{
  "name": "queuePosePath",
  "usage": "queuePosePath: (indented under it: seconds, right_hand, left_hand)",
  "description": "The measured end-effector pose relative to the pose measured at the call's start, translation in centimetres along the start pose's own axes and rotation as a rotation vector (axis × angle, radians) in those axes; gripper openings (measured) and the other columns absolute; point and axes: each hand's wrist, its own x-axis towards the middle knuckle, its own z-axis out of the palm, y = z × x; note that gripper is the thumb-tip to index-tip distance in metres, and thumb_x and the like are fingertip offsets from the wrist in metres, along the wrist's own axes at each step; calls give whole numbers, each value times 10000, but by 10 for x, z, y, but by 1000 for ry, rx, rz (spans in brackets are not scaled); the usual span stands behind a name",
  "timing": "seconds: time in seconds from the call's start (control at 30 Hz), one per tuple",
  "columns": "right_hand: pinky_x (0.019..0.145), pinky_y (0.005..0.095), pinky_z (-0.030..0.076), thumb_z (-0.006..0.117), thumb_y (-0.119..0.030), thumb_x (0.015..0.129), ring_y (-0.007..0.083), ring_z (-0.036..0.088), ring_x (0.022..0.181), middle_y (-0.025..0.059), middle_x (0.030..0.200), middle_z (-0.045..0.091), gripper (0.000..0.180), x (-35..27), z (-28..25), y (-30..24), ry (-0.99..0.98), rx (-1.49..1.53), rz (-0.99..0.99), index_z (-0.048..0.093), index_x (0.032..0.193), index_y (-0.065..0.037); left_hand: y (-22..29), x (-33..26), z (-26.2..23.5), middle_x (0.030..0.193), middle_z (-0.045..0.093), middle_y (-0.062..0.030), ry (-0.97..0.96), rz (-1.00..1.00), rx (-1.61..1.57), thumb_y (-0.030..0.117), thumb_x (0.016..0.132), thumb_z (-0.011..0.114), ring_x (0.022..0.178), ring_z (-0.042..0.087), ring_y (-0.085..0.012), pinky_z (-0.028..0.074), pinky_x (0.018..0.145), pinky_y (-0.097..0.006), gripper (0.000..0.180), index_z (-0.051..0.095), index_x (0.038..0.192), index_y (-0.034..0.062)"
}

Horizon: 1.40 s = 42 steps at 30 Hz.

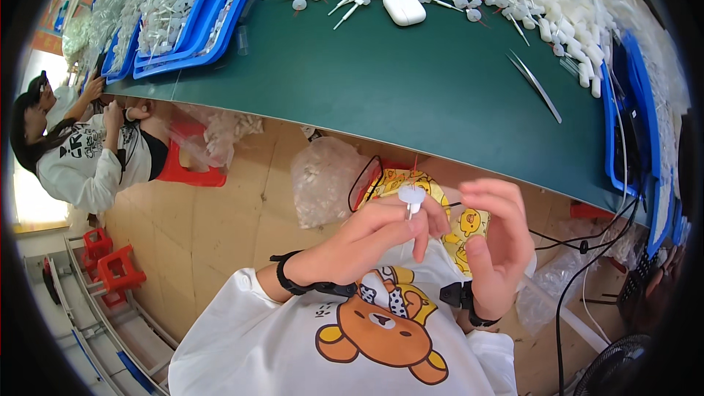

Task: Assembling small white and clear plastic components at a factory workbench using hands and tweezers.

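Between the thumb and fingers of my left hand is a small white plastic part with a round translucent head and a thin stem. A fine red strand sticks up from it. My right hand is beside it on the right, its fingers curved and apart, with nothing visible in it. Both hands are in front of my body, short of the table edge. Several similar white parts with thin stems lie along the far side of the green table.
Metal tweezers and a white earbud case lie on the table. Blue trays of parts stand at left, another blue tray at right. White cylinders are heaped nearby. Black cables hang at right. Another person sits at left.
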Motion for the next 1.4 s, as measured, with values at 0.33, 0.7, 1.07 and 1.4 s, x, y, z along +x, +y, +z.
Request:
queuePosePath:
  seconds: [0.33, 0.7, 1.07, 1.4]
  right_hand:
    - [914, 342, 418, 598, 41, 796, 186, 571, 1006, 126, 1073, 626, 367, 9, 2, 11, -345, 546, 406, 560, 1160, 29]
    - [841, 306, 471, 546, 19, 867, 179, 604, 959, 160, 1019, 639, 254, 14, 4, 13, -88, 621, 455, 548, 1118, 64]
    - [820, 267, 447, 483, -112, 935, 146, 585, 870, 98, 980, 604, 274, 50, -54, 37, 330, 214, 296, 543, 1147, 51]
    - [598, 250, 427, 517, -232, 929, 121, 535, 748, 73, 865, 603, 283, 184, -124, 51, -90, -669, 131, 560, 1075, 6]
  left_hand:
    - [-1, 0, 12, 860, 520, -86, -99, -215, 4, 191, 950, 364, 853, 491, -188, 399, 781, -312, 354, 492, 679, 3]
    - [-8, 10, 0, 941, 501, -89, -52, -34, 268, 204, 973, 397, 907, 515, -180, 414, 804, -288, 283, 524, 833, -7]
    - [-21, 15, -28, 1152, 495, -142, 40, -33, 155, 6, 887, 477, 949, 507, -160, 415, 868, -316, 80, 431, 865, 68]
    - [-4, 63, -31, 1177, 460, -134, 385, 245, 847, 67, 813, 585, 964, 455, -248, 403, 839, -326, 275, 552, 1087, 60]
